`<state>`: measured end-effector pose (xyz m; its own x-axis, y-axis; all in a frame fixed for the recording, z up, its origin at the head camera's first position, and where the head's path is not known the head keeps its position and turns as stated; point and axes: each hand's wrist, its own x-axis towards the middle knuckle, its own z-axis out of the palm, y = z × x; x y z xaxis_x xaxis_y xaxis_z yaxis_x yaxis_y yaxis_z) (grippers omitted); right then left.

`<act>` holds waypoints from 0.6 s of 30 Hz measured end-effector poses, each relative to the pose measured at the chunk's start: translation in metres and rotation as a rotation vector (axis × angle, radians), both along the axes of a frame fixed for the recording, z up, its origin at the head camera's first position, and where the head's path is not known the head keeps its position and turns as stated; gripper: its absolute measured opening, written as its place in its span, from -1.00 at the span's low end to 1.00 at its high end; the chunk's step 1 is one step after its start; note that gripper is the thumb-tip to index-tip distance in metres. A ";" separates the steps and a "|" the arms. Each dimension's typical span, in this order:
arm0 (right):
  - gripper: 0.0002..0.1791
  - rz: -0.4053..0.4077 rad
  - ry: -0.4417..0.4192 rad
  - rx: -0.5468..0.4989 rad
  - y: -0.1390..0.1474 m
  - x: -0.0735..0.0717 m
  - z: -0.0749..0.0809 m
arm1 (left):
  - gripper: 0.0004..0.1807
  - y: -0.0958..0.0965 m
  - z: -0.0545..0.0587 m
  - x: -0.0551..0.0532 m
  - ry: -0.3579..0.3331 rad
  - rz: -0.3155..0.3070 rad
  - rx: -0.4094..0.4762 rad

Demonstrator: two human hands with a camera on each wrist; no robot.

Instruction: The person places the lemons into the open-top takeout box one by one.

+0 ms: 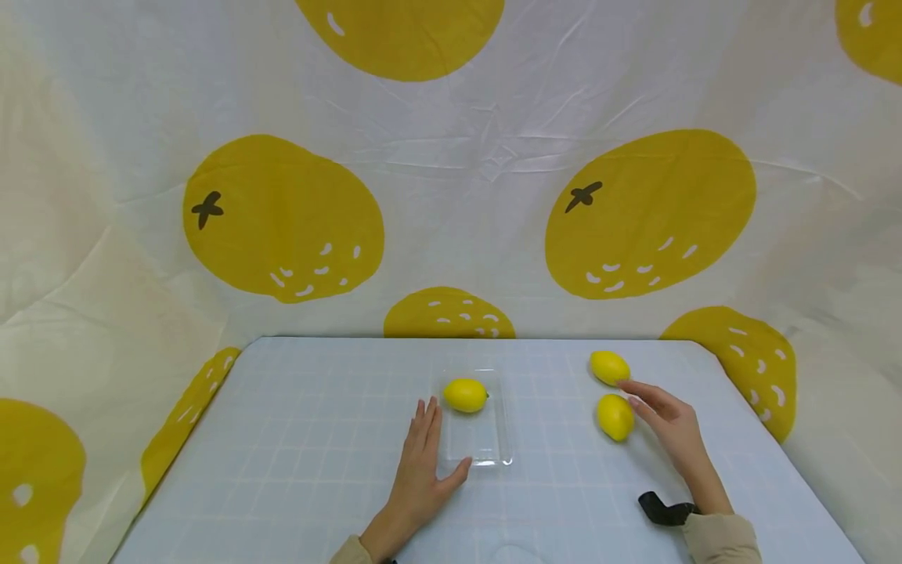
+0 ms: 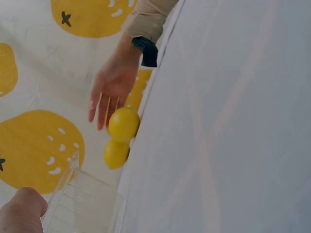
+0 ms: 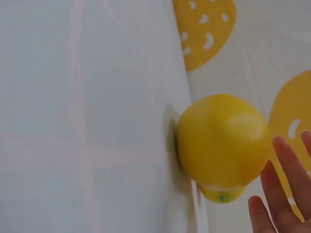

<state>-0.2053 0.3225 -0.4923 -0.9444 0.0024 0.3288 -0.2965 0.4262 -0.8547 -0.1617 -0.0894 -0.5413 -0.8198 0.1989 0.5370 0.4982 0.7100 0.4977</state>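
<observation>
A clear plastic tray (image 1: 474, 453) lies on the table with one lemon (image 1: 465, 395) in its far part. My left hand (image 1: 425, 470) is at the tray's left side and near corner, fingers straight and thumb spread. Two more lemons stand to the right, a farther lemon (image 1: 609, 367) and a nearer lemon (image 1: 615, 417). Beside them is my right hand (image 1: 665, 419), its fingers loosely bent and nothing gripped. In the right wrist view its fingers (image 3: 282, 194) are just beside the large front lemon (image 3: 223, 141); whether they touch it I cannot tell.
A pale checked cloth covers the table (image 1: 317, 446). Behind and around it hangs a white curtain (image 1: 458, 211) printed with big yellow fruit. A black strap (image 1: 665, 511) sticks out from the right wrist over the table.
</observation>
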 end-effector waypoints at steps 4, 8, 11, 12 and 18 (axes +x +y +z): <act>-0.63 0.010 -0.015 -0.006 0.009 -0.001 -0.017 | -0.02 -0.001 0.000 0.000 -0.008 -0.003 0.002; -0.56 0.080 -0.053 -0.040 0.015 -0.004 -0.031 | -0.02 -0.002 0.000 0.001 -0.008 -0.007 0.010; -0.46 0.125 -0.090 -0.025 0.017 -0.006 -0.039 | -0.02 -0.003 0.000 0.001 -0.006 -0.009 0.014; -0.43 0.132 -0.097 -0.008 0.017 -0.006 -0.041 | -0.02 -0.003 0.000 0.001 -0.006 -0.010 0.015; -0.32 0.123 -0.087 0.090 0.014 -0.004 -0.042 | 0.00 -0.001 0.003 0.002 -0.022 -0.012 0.027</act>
